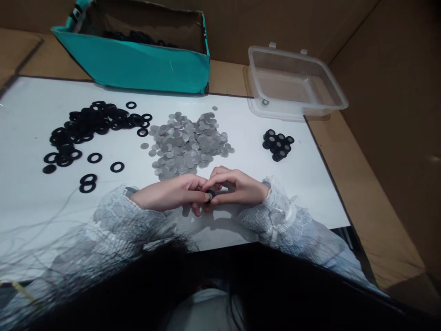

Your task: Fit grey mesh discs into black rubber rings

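Observation:
Between my two hands, low over the front of the white board, is a black ring (211,196) with a grey disc in its middle. My left hand (175,192) pinches it from the left, thumb on top. From the right, the thumb and fingers of my right hand (237,186) close on the same ring. Just beyond my hands lies a heap of grey discs (189,145). To the left is a loose pile of black rings (91,122). Several black rings with grey centres (277,143) sit stacked together on the right.
A teal box (138,66) with black rings (138,37) inside stands at the back left. At the back right, a clear plastic container (298,80) holds a small ring (265,102). Cardboard walls (396,92) enclose the white board (27,110). Single rings (117,167) lie scattered at left.

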A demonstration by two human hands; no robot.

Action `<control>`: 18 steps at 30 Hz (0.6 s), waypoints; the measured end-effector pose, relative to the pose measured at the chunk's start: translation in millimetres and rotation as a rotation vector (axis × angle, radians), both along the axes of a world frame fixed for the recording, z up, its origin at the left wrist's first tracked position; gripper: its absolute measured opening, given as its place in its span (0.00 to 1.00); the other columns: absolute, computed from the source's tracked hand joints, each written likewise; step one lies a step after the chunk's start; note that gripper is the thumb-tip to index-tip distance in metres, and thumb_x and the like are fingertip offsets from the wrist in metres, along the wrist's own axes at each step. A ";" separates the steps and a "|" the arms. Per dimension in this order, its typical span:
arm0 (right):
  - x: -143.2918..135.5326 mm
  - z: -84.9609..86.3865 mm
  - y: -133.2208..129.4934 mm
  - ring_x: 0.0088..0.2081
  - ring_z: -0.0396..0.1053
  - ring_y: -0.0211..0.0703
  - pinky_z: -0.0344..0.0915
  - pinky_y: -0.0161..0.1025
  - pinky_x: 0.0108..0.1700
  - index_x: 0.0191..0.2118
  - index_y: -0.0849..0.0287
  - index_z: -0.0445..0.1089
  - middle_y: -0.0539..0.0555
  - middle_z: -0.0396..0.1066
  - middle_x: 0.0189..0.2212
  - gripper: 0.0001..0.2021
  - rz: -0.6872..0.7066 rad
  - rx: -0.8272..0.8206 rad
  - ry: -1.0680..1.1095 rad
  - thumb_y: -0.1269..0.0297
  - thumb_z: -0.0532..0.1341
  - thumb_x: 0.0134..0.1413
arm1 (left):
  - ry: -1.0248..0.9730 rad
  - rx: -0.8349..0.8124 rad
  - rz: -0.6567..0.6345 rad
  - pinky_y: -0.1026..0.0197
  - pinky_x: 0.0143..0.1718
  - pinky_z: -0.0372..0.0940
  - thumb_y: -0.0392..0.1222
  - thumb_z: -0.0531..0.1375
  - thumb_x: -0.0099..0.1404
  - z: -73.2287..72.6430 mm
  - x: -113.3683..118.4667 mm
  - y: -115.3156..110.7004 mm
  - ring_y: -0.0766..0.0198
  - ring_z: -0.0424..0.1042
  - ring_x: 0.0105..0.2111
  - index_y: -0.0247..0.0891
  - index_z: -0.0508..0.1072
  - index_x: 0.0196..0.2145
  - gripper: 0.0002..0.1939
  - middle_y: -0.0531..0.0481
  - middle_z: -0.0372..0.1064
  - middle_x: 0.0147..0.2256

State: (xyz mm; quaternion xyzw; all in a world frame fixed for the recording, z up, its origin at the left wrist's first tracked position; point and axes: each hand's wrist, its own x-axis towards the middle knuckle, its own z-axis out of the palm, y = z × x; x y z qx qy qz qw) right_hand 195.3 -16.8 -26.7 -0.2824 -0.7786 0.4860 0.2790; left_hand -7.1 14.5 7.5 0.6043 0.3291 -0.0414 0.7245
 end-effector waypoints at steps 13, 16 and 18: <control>-0.1 5.7 -0.4 0.35 0.63 0.38 0.65 0.38 0.40 0.41 0.59 0.72 0.50 0.66 0.31 0.09 0.032 -0.045 0.009 0.65 0.65 0.54 | -0.069 -0.112 -0.063 0.64 0.29 0.67 0.50 0.63 0.56 -0.5 0.6 2.3 0.65 0.71 0.24 0.37 0.74 0.30 0.12 0.50 0.75 0.28; 0.9 7.3 -0.4 0.37 0.63 0.39 0.65 0.39 0.41 0.43 0.60 0.71 0.51 0.67 0.32 0.10 0.036 0.012 -0.078 0.63 0.64 0.55 | -0.017 -0.059 -0.054 0.63 0.31 0.67 0.50 0.63 0.55 -0.9 1.4 2.1 0.64 0.71 0.25 0.37 0.73 0.29 0.13 0.50 0.74 0.28; -1.7 7.2 -3.0 0.39 0.63 0.42 0.64 0.41 0.45 0.43 0.60 0.70 0.53 0.67 0.33 0.13 -0.015 0.154 -0.164 0.61 0.66 0.54 | 0.018 0.008 -0.011 0.63 0.31 0.66 0.50 0.62 0.56 -4.0 1.8 1.6 0.65 0.70 0.25 0.37 0.72 0.28 0.13 0.51 0.72 0.26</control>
